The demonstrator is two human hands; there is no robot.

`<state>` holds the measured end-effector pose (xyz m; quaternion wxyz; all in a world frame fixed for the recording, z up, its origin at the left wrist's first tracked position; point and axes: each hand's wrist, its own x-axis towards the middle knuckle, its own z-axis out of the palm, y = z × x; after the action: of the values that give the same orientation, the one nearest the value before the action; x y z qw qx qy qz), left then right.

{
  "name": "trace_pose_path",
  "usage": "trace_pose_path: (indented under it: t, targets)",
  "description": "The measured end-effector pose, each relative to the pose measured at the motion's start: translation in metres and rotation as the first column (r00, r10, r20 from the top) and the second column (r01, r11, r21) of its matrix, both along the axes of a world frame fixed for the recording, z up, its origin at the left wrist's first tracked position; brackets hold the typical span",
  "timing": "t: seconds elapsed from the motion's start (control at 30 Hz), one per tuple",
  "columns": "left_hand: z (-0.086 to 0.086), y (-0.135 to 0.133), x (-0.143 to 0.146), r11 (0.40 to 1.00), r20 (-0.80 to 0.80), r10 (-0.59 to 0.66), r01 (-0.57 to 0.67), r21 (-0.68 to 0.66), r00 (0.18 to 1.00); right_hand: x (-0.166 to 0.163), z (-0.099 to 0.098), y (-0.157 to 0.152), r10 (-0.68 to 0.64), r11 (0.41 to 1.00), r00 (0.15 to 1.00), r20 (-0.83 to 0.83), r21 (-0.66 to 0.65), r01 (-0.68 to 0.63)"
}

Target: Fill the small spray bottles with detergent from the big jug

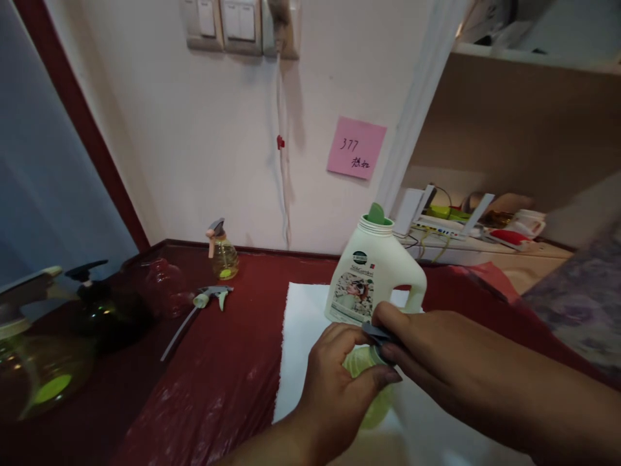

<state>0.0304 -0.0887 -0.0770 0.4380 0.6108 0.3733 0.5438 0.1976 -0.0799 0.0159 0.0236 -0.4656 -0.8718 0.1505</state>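
Note:
My left hand (334, 382) wraps round a small yellow-green translucent bottle (376, 411) standing on a white sheet (301, 349). At the bottle's neck, my right hand (417, 343) pinches a grey spray head (376, 332); whether it sits fully on the neck is hidden by the fingers. Just behind both hands rises a cream detergent jug (383, 259) with its cap off and a green spout at its mouth. To the left, a loose white-and-green trigger sprayer (208, 298) lies on the red table cover with its tube pointing toward me.
A small yellow spray bottle (224, 255) stands near the wall. At the left are a pink bottle (167, 288), a dark pump bottle (99, 304) and a large clear bottle (43, 369). A white router (439, 223) sits on the right shelf.

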Motion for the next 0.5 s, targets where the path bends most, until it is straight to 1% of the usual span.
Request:
trace_pose_path:
  t: [0.1, 0.23, 0.3, 0.33, 0.4, 0.43, 0.5]
  targets:
    - [0.0, 0.0, 0.0, 1.0, -0.012, 0.002, -0.002, -0.004, 1.0, -0.006, 0.008, -0.004, -0.015, 1.0, 1.0, 0.001, 0.007, 0.015]
    - [-0.003, 0.001, -0.003, 0.999, -0.027, -0.009, 0.01, 0.033, 1.0, -0.01, 0.021, -0.004, -0.06, 0.998, 0.997, 0.055, -0.007, 0.061]
    - [-0.005, 0.001, -0.004, 0.999, -0.036, -0.012, 0.014, 0.044, 0.999, -0.005, 0.031, -0.002, -0.058, 0.998, 0.998, 0.021, 0.006, 0.058]
    - [-0.005, 0.002, -0.004, 0.999, -0.044, -0.008, 0.01, 0.051, 0.999, -0.001, 0.036, 0.0, -0.05, 0.998, 0.998, -0.023, 0.026, 0.051]
    - [-0.006, 0.003, -0.005, 0.997, -0.057, 0.004, 0.001, 0.072, 0.998, 0.011, 0.042, 0.002, -0.009, 0.997, 0.992, -0.129, 0.071, 0.018]
    - [-0.007, 0.004, -0.005, 0.997, -0.061, 0.006, 0.0, 0.083, 0.998, 0.017, 0.044, 0.003, 0.039, 0.996, 0.984, -0.175, 0.092, -0.023]
    - [-0.008, 0.005, -0.005, 0.995, -0.065, 0.005, 0.002, 0.098, 0.998, 0.028, 0.041, 0.006, 0.174, 0.981, 0.96, -0.218, 0.117, -0.152]
